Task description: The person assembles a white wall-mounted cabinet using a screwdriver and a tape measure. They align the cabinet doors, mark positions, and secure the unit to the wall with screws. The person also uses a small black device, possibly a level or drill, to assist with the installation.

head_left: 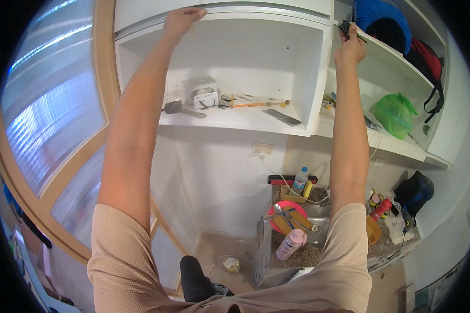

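Note:
My left hand is raised to the top edge of a white open shelf unit. Its fingertips and thumb are pressed together along the edge strip, and anything thin between them is too small to make out. Up at the unit's right side, my right hand is closed around a small black object, which sticks up past the fingers by the upright panel. Below my hands, the shelf board holds a white box, a grey-headed brush-like tool, a dark flat rectangular piece and several small loose items.
A green plastic bag and a blue bag sit on the right-hand shelves. Lower down, a counter with a sink carries a pink bottle, a red plate and a water bottle. Framed glass panels stand left.

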The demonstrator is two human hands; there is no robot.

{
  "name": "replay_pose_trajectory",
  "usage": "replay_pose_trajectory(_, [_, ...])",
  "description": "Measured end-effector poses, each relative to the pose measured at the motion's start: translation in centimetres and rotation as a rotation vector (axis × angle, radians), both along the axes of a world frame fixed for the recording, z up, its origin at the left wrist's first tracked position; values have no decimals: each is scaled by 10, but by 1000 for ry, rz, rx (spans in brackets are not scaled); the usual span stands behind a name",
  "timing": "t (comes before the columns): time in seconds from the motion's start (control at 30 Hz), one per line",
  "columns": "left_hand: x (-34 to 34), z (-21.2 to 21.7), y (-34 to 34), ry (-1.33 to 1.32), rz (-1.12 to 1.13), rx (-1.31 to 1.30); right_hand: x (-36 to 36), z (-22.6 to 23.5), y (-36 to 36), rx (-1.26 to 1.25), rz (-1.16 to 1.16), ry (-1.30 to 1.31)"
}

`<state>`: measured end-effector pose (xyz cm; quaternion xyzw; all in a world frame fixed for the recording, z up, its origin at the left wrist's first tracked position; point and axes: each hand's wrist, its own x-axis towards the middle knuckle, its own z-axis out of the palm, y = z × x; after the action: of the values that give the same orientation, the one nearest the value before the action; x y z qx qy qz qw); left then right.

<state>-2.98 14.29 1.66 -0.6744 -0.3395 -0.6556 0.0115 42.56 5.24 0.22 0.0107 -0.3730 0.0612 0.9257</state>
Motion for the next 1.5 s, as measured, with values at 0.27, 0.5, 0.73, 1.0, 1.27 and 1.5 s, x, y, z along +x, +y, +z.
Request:
replay_pose_trajectory(0.27, [-5,-6,11,13,-253,88,24,6,2,-151,149,-232])
replay_pose_trajectory(0.5, [-16,-5,37,44,-267,172,9,5,-5,-149,194,-227])
replay_pose_trajectory(0.73, [7,-15,8,8,-26,122,23,2,-3,-97,112,-52])
replay_pose_trajectory(1.0, [15,-12,4,-72,70,118,34,8,7,-67,30,-138])
replay_pose_trajectory(1.27, [8,-11,-9,-87,34,22,14,3,-5,-153,93,-106])
replay_pose_trajectory(1.5, [26,-12,-14,-169,-12,20,33,6,-28,-53,-22,-49])
